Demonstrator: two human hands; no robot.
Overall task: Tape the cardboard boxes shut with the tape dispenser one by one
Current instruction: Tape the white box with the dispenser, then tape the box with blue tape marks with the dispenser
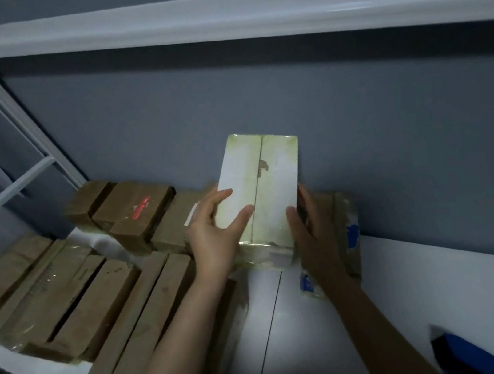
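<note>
A pale, tape-wrapped cardboard box (265, 180) with a centre seam is tilted up over the white table (417, 289), close to the grey wall. My left hand (214, 234) grips its lower left corner, thumb on the top face and fingers along the left side. My right hand (311, 234) holds the lower right edge, thumb on top and fingers round the side. No tape dispenser is in view.
Several brown cardboard boxes (95, 301) lie in rows on the left of the table, with more (133, 211) against the wall. A brown box with blue print (349, 235) sits behind my right hand. A blue object (472, 351) shows at the lower right. A white shelf rail (244, 15) runs overhead.
</note>
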